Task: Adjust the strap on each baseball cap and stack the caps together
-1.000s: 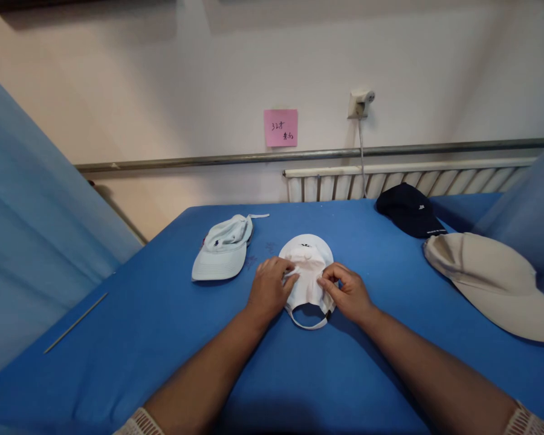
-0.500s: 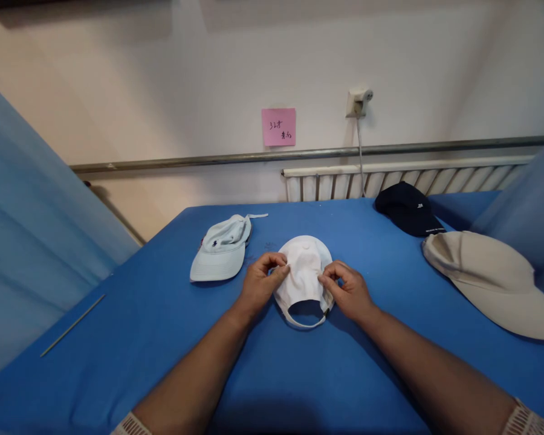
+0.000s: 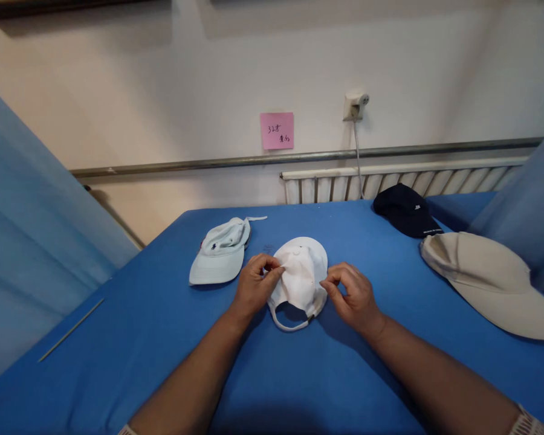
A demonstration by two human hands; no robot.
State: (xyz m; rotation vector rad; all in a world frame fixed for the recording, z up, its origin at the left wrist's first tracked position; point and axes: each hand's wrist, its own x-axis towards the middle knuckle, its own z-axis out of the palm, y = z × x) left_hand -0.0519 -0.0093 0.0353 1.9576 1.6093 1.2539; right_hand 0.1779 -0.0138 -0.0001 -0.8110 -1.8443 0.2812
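A white baseball cap point(image 3: 298, 275) lies in front of me, brim away from me, its back opening and strap point(image 3: 291, 327) toward me. My left hand point(image 3: 259, 281) pinches fabric on the left side of its crown between thumb and fingers, drawing up a small peak. At the cap's right edge is my right hand point(image 3: 351, 296), thumb and index fingertip pressed together. Whether anything small sits in that pinch I cannot make out. Left of the white cap rests a pale mint cap point(image 3: 222, 251) with a small dark emblem and a loose strap end.
A blue cloth point(image 3: 272, 374) covers the table. A black cap point(image 3: 405, 211) and a beige cap point(image 3: 489, 278) lie on the right. On the left is a thin stick point(image 3: 71, 330). Behind are a radiator point(image 3: 335, 187), a metal rail point(image 3: 236, 161) and blue curtains point(image 3: 31, 229).
The white cap has shifted slightly left and turned a little. My right fingers have come away from its crown fabric, while my left hand keeps its pinch.
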